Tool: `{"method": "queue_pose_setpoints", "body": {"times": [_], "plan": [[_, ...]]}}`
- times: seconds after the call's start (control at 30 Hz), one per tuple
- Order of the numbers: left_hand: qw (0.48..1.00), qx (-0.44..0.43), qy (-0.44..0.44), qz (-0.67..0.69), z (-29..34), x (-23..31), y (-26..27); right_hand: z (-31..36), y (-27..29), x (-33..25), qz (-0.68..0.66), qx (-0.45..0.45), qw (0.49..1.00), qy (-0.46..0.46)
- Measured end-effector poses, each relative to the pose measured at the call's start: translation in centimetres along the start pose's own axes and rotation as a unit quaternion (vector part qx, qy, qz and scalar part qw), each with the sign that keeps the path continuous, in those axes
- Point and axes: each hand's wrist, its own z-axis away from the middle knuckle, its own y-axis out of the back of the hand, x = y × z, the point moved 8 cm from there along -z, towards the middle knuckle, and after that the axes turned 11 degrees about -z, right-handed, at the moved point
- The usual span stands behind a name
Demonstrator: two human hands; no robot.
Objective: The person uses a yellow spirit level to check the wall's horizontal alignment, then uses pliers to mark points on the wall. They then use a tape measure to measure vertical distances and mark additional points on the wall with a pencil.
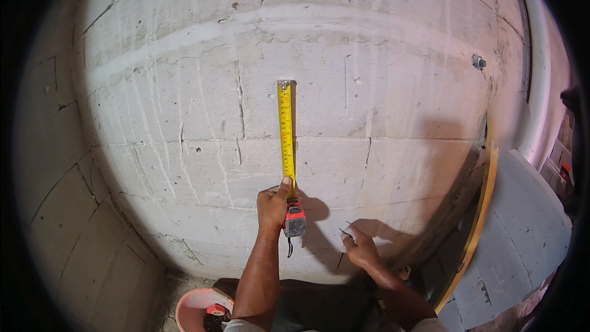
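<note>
My left hand is closed around a tape measure with a red and grey case. Its yellow blade runs straight up the pale block wall, with the metal hook at the upper end. My left thumb presses on the blade just above the case, and a short black strap hangs below. To the lower right, my right hand pinches a thin, dark, pointed thing close to the wall. It is too small to tell its kind.
A pinkish-orange bucket with a red item in it stands at the lower left. On the right are a long yellow-edged strip and a grey curved-looking surface. A metal bolt sticks out of the wall at the upper right.
</note>
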Motion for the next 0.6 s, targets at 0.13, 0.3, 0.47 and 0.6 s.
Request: {"method": "queue_pose_setpoints", "body": {"times": [0.13,0.3,0.47,0.6], "plan": [[1.0,0.001,0.005,-0.001,0.1,0.0,0.0,0.7,-0.8,1.5,-0.01,-0.045,0.999,-0.026],[1.0,-0.002,0.007,0.001,0.0,-0.1,0.0,1.1,-1.6,2.4,-0.023,-0.058,0.997,-0.034],[1.0,0.001,0.005,0.005,0.0,-0.1,0.0,0.9,-1.2,1.4,-0.039,-0.056,0.998,0.001],[1.0,-0.003,0.011,0.003,0.0,-0.2,0.0,0.7,-0.6,0.5,-0.02,-0.071,0.997,-0.01]]}}
